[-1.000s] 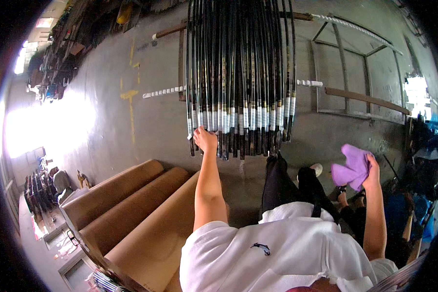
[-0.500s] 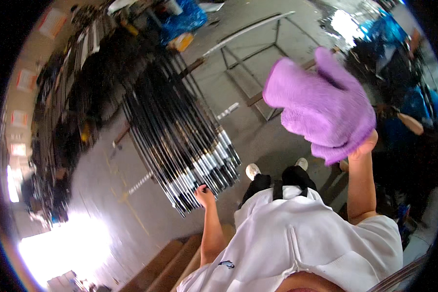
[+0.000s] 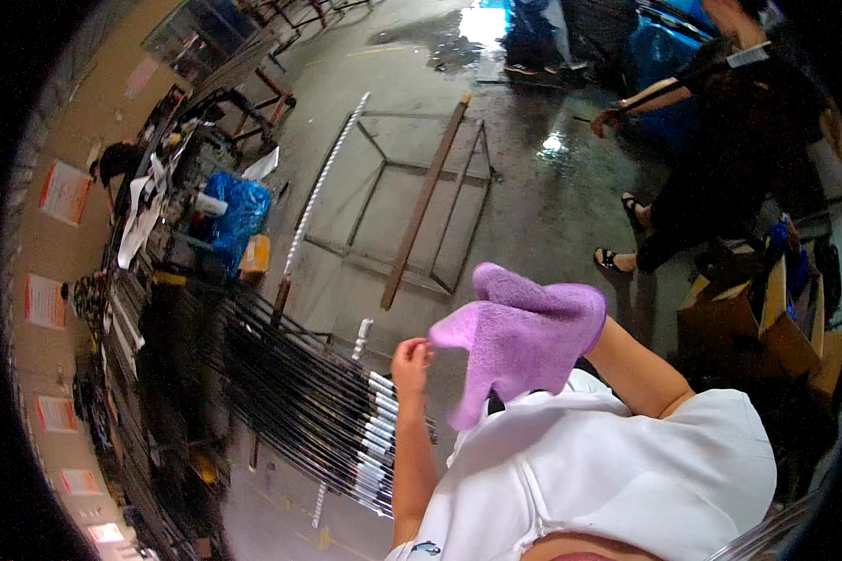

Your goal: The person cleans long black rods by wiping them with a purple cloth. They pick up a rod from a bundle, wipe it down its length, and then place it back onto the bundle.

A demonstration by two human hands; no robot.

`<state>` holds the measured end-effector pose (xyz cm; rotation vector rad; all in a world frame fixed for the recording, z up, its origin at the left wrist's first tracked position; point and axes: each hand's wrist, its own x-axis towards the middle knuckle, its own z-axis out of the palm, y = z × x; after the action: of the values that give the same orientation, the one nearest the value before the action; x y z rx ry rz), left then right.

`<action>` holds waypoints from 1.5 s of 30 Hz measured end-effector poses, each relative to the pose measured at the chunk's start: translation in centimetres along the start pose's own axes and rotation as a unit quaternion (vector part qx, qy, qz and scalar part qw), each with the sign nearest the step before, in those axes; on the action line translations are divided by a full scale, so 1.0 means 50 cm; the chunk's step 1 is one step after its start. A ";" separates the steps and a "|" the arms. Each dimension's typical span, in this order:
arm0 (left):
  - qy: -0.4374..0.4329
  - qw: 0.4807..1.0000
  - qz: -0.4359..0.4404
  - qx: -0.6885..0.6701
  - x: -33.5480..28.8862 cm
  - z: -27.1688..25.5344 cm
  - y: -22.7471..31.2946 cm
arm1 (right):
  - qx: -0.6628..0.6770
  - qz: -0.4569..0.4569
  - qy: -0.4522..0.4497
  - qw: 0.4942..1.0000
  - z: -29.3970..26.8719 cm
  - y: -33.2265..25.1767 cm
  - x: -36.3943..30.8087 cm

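Observation:
A fluffy purple towel with a darker hem is in front of my chest. It covers my right hand, whose fingers are hidden in the folds; the towel is held there. My left hand is closed, with its fingertips pinching the towel's left corner. Below and left of that hand lies a row of slim black rods with white-wrapped ends, side by side on a rack. Part of the row is hidden behind my left forearm.
A metal frame with a brown bar and a white-wrapped bar stands ahead. A person in dark clothes is at the right, near open cardboard boxes. Blue plastic lies at the left.
The towel has come down and left with my right hand, toward my chest. My left hand has left the rods' ends and taken the towel's corner. The view has turned, bringing the person into sight.

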<state>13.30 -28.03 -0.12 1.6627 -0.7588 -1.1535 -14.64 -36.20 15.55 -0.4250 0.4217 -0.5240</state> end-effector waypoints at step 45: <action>-0.017 0.926 0.146 -0.349 0.243 0.510 0.428 | -0.433 -0.142 -0.151 0.877 -0.196 -0.233 -0.190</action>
<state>-5.51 -55.22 12.70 0.9022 -0.5048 -1.0685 -31.34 -42.75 15.69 -1.4377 0.2695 -0.5196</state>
